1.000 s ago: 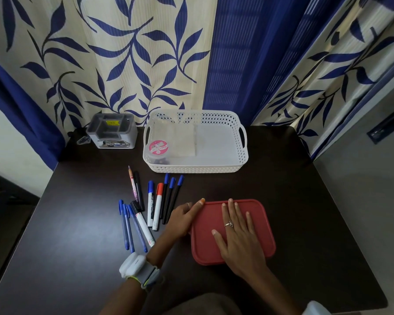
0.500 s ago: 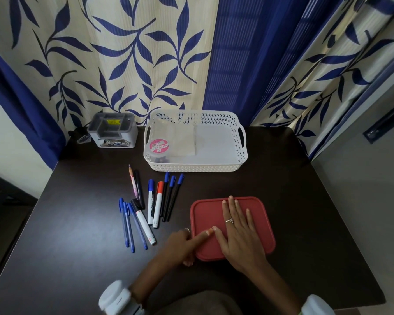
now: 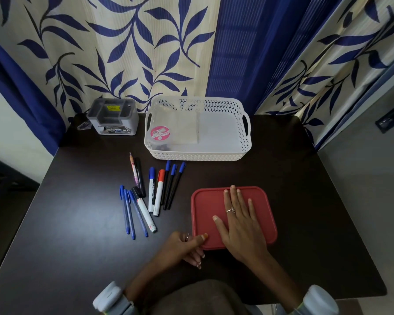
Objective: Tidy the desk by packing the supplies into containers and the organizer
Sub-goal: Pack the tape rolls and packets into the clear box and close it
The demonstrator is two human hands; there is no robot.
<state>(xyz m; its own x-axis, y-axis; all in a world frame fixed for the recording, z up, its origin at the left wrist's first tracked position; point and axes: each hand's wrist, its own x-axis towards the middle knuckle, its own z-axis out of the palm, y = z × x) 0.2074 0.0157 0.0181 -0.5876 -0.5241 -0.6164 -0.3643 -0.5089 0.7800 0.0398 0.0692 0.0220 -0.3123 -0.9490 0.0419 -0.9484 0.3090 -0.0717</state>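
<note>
The single head-worn camera looks steeply down from close above the dark desk (image 3: 77, 223), facing the curtain (image 3: 146, 53).

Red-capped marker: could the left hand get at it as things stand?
Probably yes. The left hand grips the red lid's near corner; the red-capped marker lies uncovered beyond it, nothing between.

Box (image 3: 255, 196) on desk (image 3: 305, 201), near front edge, right of centre; right hand (image 3: 241, 226) flat on lid; left hand (image 3: 184, 246) at front-left corner of box, thumb on lid edge; pens (image 3: 150, 196) in loose row left of box; basket (image 3: 198, 128) behind pens and box, near back edge; flat packet (image 3: 175, 128) in left half of basket; organizer (image 3: 113, 117) left of basket, at back-left corner.
</note>
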